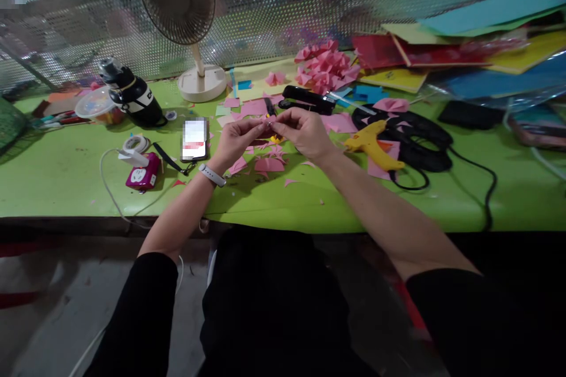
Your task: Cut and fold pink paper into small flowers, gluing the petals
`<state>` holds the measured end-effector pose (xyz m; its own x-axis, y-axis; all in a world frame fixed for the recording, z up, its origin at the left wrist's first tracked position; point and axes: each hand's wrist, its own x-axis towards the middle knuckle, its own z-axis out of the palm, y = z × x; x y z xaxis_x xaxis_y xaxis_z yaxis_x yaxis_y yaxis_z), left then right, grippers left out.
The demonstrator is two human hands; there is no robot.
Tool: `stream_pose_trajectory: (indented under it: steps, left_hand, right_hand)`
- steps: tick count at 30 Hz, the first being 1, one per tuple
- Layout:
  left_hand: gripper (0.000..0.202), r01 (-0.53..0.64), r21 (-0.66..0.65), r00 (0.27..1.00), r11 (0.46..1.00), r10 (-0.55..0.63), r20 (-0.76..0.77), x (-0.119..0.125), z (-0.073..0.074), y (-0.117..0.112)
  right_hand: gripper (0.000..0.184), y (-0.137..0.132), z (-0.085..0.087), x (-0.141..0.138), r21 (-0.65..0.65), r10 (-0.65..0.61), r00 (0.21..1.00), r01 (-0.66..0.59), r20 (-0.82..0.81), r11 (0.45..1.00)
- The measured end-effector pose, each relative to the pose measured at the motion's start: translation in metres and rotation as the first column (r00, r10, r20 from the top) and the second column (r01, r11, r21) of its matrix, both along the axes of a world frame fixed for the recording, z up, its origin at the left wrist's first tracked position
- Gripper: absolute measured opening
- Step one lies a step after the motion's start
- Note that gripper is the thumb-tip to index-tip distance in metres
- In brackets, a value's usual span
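Note:
My left hand (236,140) and my right hand (305,132) meet above the middle of the green table. Thumbs and fingertips of both pinch one small piece of pink paper (269,121); its exact shape is mostly covered by the fingers. Beneath them lie pink paper scraps (270,164). Just behind the hands, a dark-handled tool with some yellow on it is partly hidden. A black stapler (308,99) lies behind my right hand, and a yellow glue gun (375,144) rests to the right with its cord.
Behind the stapler is a heap of folded pink paper pieces (327,68). A fan (201,82), a black bottle (135,97), a phone (194,138) and a magenta box (144,172) stand or lie left. Coloured sheets (464,50) are stacked at back right. Cords cross the green table (66,171).

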<state>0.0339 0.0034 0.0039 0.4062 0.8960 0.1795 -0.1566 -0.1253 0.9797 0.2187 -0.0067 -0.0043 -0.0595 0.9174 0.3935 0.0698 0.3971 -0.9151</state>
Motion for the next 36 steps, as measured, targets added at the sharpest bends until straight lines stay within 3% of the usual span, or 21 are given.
stream_pose_trajectory:
  steps: [11,18,22,26,31,36]
  left_hand:
    - [0.038,-0.003,0.054,0.999,0.999,0.005,-0.044,-0.003,-0.005,0.005]
    - [0.033,-0.013,-0.026,0.995,1.000,0.010,-0.098,-0.001,0.001,0.001]
    - [0.036,0.062,-0.093,0.992,0.994,-0.072,-0.104,-0.002,0.000,0.001]
    - [0.038,0.114,-0.134,0.988,0.984,-0.127,-0.090,-0.005,0.000,0.001]
    - [0.038,0.176,-0.149,0.979,0.973,-0.189,-0.079,-0.007,0.000,0.002]
    - [0.038,0.201,-0.183,0.973,0.962,-0.219,-0.080,-0.007,0.001,0.002]
  right_hand:
    - [0.028,-0.001,0.000,-0.001,-0.018,0.055,0.998,-0.056,-0.041,0.998]
    - [0.034,0.000,0.002,0.005,-0.037,-0.016,0.998,0.013,-0.058,0.999]
    - [0.046,-0.003,0.007,0.008,-0.050,0.053,0.997,-0.050,0.049,0.997]
    - [0.054,-0.005,0.009,0.009,-0.020,0.027,0.985,-0.024,0.171,1.000]
    - [0.051,-0.008,0.012,0.009,-0.081,0.135,0.970,-0.120,0.204,0.989]
    - [0.044,-0.012,0.015,0.007,-0.099,0.249,0.963,-0.239,0.107,0.966]
